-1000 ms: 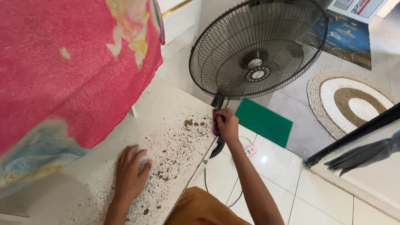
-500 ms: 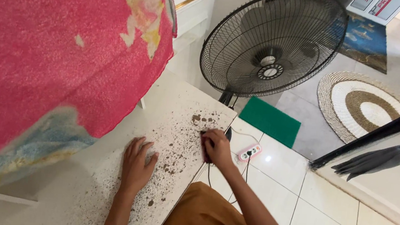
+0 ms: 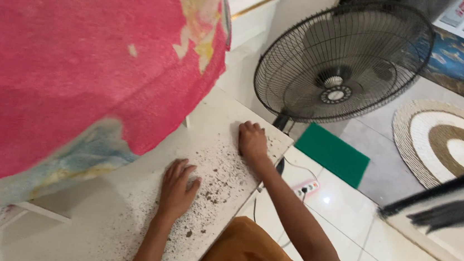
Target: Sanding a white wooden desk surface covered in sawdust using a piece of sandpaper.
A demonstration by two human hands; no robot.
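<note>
My left hand lies flat, fingers spread, on a white table top that is speckled with dark crumbs. My right hand rests near the table's far corner with its fingers curled under, pressing on the surface among the crumbs. Nothing shows inside either hand. A big pink cloth with yellow and blue patches hangs over the left half of the view and hides the table behind it.
A black standing fan is on the floor just beyond the table corner. A green mat, a white power strip with cords, a round woven rug and a dark broom lie on the tiled floor.
My right hand has moved from the table's edge inward and up onto the crumb-covered surface near the corner. The left hand has stayed flat in about the same place.
</note>
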